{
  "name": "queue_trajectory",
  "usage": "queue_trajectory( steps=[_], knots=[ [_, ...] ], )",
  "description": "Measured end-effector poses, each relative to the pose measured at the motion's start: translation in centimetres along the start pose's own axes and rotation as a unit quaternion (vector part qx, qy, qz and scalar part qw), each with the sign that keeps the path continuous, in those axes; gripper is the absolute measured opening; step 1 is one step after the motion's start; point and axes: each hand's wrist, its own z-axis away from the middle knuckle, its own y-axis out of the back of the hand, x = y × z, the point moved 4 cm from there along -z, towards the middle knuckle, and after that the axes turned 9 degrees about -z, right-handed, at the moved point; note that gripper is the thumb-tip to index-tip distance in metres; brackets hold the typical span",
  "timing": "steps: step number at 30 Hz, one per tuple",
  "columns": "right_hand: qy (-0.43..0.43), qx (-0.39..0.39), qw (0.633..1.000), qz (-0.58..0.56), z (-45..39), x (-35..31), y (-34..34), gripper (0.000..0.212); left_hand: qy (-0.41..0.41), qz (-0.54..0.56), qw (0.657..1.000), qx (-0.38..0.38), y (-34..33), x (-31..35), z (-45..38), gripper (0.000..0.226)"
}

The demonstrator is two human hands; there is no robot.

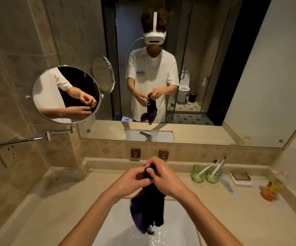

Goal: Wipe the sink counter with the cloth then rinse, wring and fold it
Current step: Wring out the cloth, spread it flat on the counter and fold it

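Both hands, left hand point(134, 180) and right hand point(163, 176), pinch the dark cloth point(147, 208) over the sink point(184, 222) (seemingly wringing): twist firmly in opposite directions.

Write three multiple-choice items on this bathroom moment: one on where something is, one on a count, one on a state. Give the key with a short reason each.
1. Where does the cloth hang?
A. Over the sink
B. On the towel rail
C. Beside the soap

2. How many green glasses stand on the counter?
A. One
B. Two
C. Four

3. What are the hands doing?
A. Both hold the cloth's top
B. Only one touches it
C. Both rest flat on the counter

Key:
1 A, its lower end dangles above the white sink.
2 B, two stand side by side, a toothbrush in each.
3 A, the left hand and right hand have their fingers curled round its bunched upper end.
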Motion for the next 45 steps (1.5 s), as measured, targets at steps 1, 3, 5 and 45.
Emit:
queue_trajectory(
  steps=[1, 3, 5, 45],
  knots=[
    [0.006, 0.006, 1.0, 0.006, -0.2, -0.4, 0.2, 0.011, -0.006, 0.004, 1.0, 0.006, 0.3, 0.3, -0.1, 0.027],
    [0.018, 0.006, 0.999, 0.027, -0.8, -1.5, 0.7, 0.012, -0.017, -0.003, 1.0, 0.024, 1.1, 0.6, -0.3, 0.027],
    [0.027, 0.006, 0.998, 0.053, -1.5, -2.4, 1.2, 0.013, -0.03, -0.016, 0.999, 0.031, 2.0, 0.8, -0.7, 0.02],
    [-0.005, 0.129, 0.98, -0.151, -0.3, -3.6, 9.7, 0.024, -0.037, 0.018, 0.979, 0.199, 12.0, -1.0, -0.5, 0.073]
  ],
)
